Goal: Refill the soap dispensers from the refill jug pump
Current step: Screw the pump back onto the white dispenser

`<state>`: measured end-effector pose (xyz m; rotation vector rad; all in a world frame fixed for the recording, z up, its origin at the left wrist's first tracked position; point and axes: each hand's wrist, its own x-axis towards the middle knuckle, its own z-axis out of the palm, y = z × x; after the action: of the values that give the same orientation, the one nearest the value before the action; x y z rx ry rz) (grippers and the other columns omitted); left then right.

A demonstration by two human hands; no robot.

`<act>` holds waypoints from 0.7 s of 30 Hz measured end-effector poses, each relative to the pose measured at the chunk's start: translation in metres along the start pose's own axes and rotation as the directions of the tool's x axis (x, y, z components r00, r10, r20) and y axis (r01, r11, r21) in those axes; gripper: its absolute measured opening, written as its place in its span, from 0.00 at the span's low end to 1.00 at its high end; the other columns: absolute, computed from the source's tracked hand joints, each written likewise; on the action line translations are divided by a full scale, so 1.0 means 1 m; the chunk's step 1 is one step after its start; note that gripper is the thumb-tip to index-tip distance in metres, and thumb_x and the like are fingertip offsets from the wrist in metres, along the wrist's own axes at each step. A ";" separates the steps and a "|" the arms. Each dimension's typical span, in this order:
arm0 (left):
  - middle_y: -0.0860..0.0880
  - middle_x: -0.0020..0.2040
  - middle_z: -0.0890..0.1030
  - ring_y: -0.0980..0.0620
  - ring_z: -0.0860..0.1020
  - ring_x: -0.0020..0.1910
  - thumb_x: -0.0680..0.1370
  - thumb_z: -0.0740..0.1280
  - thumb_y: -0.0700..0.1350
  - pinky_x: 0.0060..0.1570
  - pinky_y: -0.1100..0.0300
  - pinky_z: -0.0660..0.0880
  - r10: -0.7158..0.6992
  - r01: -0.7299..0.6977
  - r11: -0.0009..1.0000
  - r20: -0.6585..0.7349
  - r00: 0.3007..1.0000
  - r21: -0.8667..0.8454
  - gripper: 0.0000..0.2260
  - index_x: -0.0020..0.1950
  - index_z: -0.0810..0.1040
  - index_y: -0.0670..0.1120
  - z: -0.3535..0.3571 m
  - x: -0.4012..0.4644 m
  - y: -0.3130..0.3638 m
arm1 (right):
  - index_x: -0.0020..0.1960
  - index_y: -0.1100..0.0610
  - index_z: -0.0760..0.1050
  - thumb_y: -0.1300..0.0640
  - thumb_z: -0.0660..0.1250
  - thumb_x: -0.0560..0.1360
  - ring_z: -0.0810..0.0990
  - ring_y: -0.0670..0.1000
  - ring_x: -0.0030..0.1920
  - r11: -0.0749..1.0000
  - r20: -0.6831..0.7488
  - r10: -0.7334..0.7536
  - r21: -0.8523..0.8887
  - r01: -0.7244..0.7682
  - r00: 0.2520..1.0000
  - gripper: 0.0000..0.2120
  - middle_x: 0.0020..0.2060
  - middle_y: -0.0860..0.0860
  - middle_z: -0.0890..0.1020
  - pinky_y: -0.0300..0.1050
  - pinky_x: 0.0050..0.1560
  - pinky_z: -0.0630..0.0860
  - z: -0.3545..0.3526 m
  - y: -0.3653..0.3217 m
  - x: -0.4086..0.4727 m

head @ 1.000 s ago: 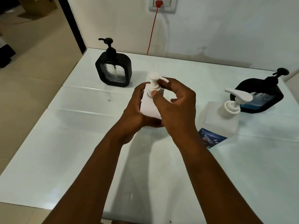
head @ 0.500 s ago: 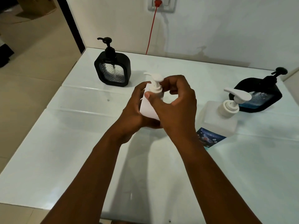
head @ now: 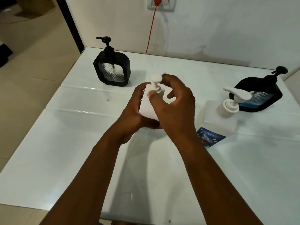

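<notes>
Small white square dispenser [head: 146, 108] in left hand's [head: 134, 109] grip, right hand [head: 175, 103] pinching its pump collar.

Red cable [head: 150, 32] (plugged in) at wall socket [head: 161, 3].

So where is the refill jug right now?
In the head view the refill jug stands on the white table, right of the hands, just in front of the right-hand black dispenser.

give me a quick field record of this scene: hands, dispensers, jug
left hand: grips white dispenser body
right hand: fingers on white pump head, thumb at collar
black dispensers: one far left, one far right, both capped
refill jug: right of hands, untouched
surface: white table
</notes>
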<state>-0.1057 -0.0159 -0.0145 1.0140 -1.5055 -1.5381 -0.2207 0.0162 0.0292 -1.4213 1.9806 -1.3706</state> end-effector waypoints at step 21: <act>0.55 0.71 0.78 0.58 0.82 0.62 0.66 0.78 0.40 0.42 0.58 0.85 0.029 -0.030 0.999 -0.067 0.997 -0.013 0.44 0.80 0.67 0.53 -0.003 0.002 -0.001 | 0.60 0.46 0.76 0.46 0.75 0.71 0.78 0.46 0.52 0.989 -0.073 0.081 0.133 -0.071 0.994 0.19 0.56 0.41 0.81 0.37 0.51 0.78 0.010 -0.002 -0.005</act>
<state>-0.1037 -0.0195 -0.0151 1.0210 -1.4555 -1.4786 -0.2100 0.0158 0.0252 -1.2395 1.9330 -1.5129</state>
